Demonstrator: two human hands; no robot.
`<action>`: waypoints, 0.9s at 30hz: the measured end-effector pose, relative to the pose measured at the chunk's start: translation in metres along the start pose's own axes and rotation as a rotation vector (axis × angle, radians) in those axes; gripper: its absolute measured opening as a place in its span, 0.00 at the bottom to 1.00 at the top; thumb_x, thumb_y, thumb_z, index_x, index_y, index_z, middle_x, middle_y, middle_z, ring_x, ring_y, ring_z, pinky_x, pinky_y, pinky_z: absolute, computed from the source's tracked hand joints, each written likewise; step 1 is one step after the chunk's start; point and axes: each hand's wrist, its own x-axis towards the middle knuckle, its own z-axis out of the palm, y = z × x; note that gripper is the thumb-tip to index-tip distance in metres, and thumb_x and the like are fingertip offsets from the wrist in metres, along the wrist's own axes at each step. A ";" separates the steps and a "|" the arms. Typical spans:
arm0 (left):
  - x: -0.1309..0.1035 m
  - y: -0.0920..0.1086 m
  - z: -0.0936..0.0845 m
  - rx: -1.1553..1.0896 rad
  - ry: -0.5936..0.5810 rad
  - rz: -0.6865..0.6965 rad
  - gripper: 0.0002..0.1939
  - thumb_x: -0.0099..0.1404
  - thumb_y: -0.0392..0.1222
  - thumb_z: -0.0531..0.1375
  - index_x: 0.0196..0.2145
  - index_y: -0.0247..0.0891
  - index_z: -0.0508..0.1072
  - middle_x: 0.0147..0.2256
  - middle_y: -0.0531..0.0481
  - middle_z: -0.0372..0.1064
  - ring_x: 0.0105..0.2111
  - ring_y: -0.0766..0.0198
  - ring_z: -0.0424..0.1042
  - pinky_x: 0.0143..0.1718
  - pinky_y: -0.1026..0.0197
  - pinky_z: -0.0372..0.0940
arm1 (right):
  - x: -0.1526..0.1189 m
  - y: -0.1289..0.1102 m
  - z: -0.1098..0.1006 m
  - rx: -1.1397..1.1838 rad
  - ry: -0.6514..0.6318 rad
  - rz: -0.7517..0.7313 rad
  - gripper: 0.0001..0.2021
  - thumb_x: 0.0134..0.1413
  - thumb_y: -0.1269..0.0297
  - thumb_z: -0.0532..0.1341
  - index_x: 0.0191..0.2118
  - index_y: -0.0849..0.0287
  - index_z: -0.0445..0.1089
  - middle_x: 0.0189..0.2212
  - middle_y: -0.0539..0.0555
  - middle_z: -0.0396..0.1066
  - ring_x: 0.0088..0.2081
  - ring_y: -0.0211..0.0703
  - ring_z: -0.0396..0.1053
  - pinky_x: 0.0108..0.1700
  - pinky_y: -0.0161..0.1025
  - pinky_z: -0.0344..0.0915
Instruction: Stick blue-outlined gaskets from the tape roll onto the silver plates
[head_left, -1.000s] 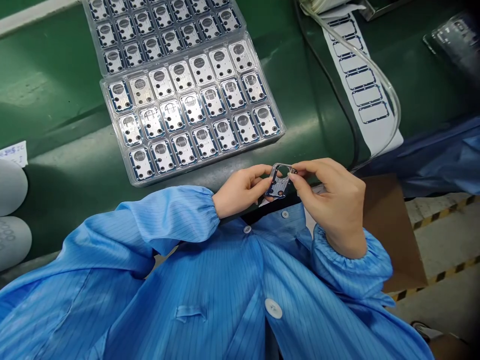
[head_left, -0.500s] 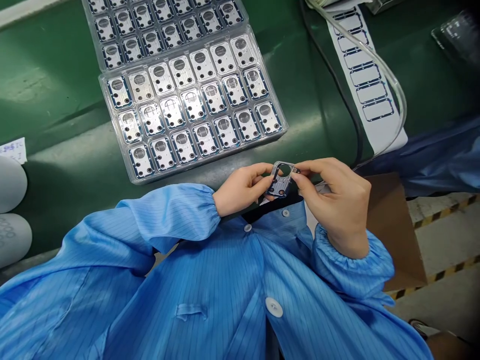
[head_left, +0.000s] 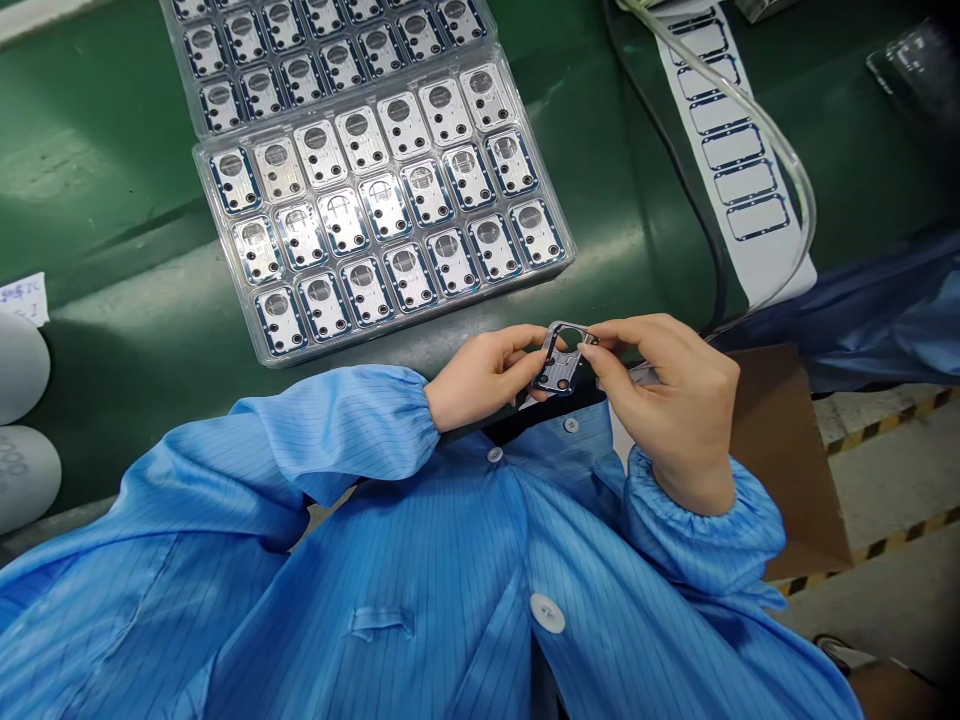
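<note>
A small silver metal plate [head_left: 559,372] with a large round opening, small holes and a dark rim is held up near the table's front edge. My left hand [head_left: 484,375] pinches its left side between thumb and fingers. At its upper right corner, the thumb and index finger of my right hand [head_left: 664,395] are closed on it. Behind and to the left lies a clear plastic tray [head_left: 416,322] with rows of similar plates, some of them with blue-black rims. A second such tray [head_left: 196,118] lies beyond it.
A white strip [head_left: 776,265] with dark frame-shaped stickers lies at the right, crossed by a clear tube [head_left: 795,180]. Beside it runs a black cable [head_left: 667,140]. White round objects [head_left: 26,480] are at the left, a cardboard box [head_left: 787,460] at the right.
The thumb of my right hand has shifted slightly left over the plate's opening. The plate stays in both hands, almost unmoved.
</note>
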 end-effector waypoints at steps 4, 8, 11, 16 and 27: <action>0.000 0.001 0.000 0.002 0.000 -0.005 0.16 0.73 0.38 0.53 0.54 0.31 0.72 0.35 0.46 0.76 0.31 0.65 0.79 0.24 0.71 0.63 | 0.001 0.000 0.000 -0.007 0.006 -0.019 0.06 0.61 0.70 0.63 0.40 0.51 0.75 0.33 0.52 0.77 0.35 0.46 0.75 0.38 0.44 0.73; 0.001 0.000 0.000 -0.004 -0.011 0.007 0.16 0.73 0.38 0.53 0.54 0.31 0.73 0.36 0.46 0.76 0.31 0.67 0.78 0.23 0.72 0.63 | 0.000 0.000 0.001 -0.016 0.004 -0.014 0.06 0.61 0.69 0.63 0.40 0.51 0.76 0.33 0.52 0.77 0.35 0.47 0.75 0.38 0.45 0.73; 0.002 -0.001 -0.001 -0.017 -0.015 0.018 0.16 0.73 0.38 0.53 0.53 0.32 0.74 0.38 0.46 0.77 0.31 0.68 0.78 0.23 0.73 0.63 | -0.001 0.001 0.002 -0.031 0.002 -0.007 0.06 0.62 0.69 0.62 0.41 0.51 0.76 0.33 0.52 0.77 0.36 0.47 0.76 0.40 0.46 0.74; 0.002 0.000 -0.003 -0.034 -0.028 0.013 0.16 0.72 0.36 0.54 0.53 0.32 0.74 0.39 0.46 0.76 0.29 0.70 0.77 0.23 0.73 0.63 | -0.003 0.006 0.004 -0.029 0.004 -0.052 0.08 0.62 0.69 0.61 0.43 0.51 0.76 0.35 0.53 0.76 0.37 0.46 0.75 0.41 0.45 0.74; 0.003 0.001 -0.004 -0.043 -0.038 -0.007 0.17 0.72 0.37 0.54 0.54 0.31 0.74 0.39 0.45 0.77 0.26 0.71 0.75 0.22 0.73 0.62 | -0.005 0.016 0.007 0.044 0.066 0.012 0.15 0.59 0.64 0.65 0.52 0.50 0.73 0.35 0.51 0.71 0.32 0.40 0.70 0.40 0.42 0.74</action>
